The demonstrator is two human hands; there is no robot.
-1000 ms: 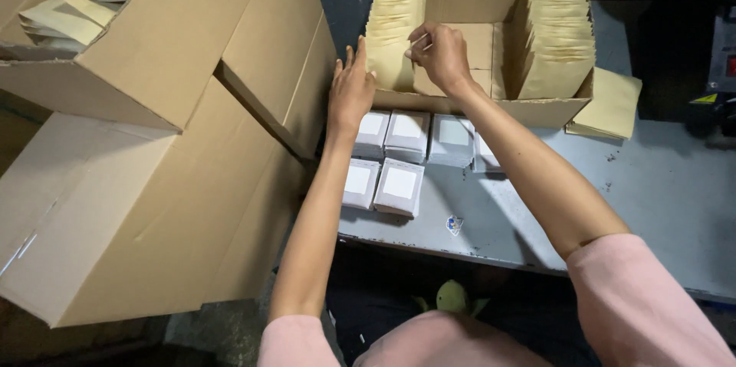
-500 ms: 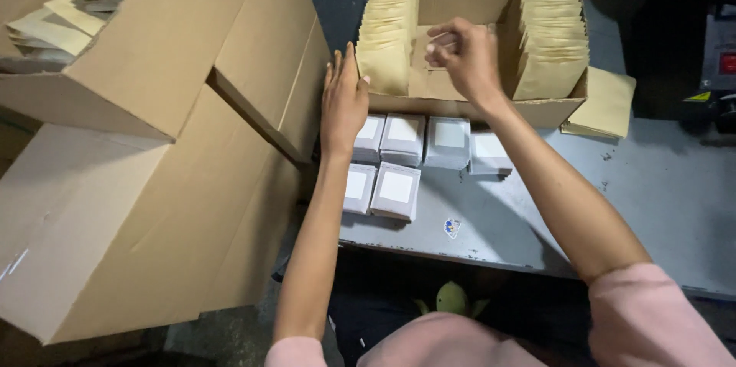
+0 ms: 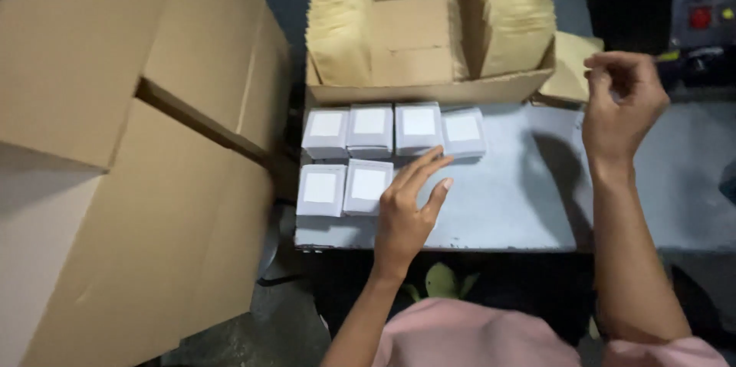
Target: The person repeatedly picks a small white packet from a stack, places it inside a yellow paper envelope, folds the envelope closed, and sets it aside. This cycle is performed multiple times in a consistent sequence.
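The pink sleeves [image 3: 460, 332] sit nearest the camera, at the bottom edge of the view. Beyond them, the left hand [image 3: 406, 210] lies palm-down on the grey counter [image 3: 506, 206], fingers [image 3: 429, 168] spread and extended, gripping nothing; the fingertips reach the right edge of the front row of small white boxes [image 3: 345, 187] and the box row behind it. The boxes [image 3: 395, 129] stand in two rows (two in front, four behind), packed side to side, which keeps them squared against each other. The right hand [image 3: 617, 103] hovers over the counter to the right, well apart from the boxes, fingers curled loosely with thumb and forefinger near each other; whether anything is pinched cannot be told. Farther back, an open cardboard tray [image 3: 429, 91] holds two upright stacks of tan flat sheets [image 3: 341, 22], within reach of both hands. A large cardboard carton [image 3: 130, 152] fills the left side.
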